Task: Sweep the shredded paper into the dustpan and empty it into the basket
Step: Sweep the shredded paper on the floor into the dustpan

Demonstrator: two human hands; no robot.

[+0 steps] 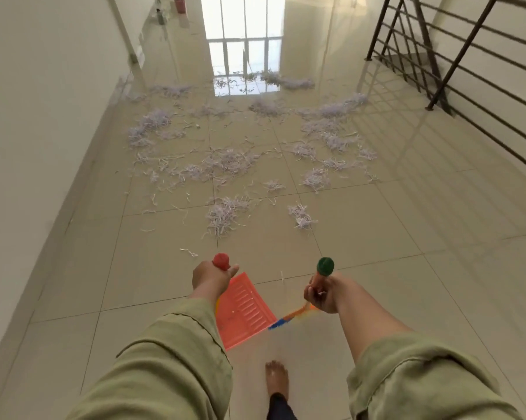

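Head view, only one: left hand [210, 275] was curled round the top of the dustpan handle, just under its red cap [221, 261], so the orange dustpan [245, 310] hung low at lower centre of the frame, pan face tilted toward the camera, probably carried rather than set down, contact with the floor not clear. Right hand [319, 294] was wrapped round the broom handle just below the green cap [325, 266]; the broom head [289, 316] showed as a blurred orange and blue streak just right of the pan, so likely swinging. Top grips suit walking with both tools upright, not sweeping yet, my read. Shredded paper [225, 165] lay scattered across the tiled floor [407, 268] in the middle of the frame, clumps running from just above the hands up to the bright window reflection at top centre; nearest clump [223, 213] sat well ahead of the pan. None in the pan that I could see. One bare foot [276, 377] at bottom centre, mid-step I'd guess. Stair railing [467, 56] upper right, wall on the left. Basket not identifiable; small items far upper left too small to tell
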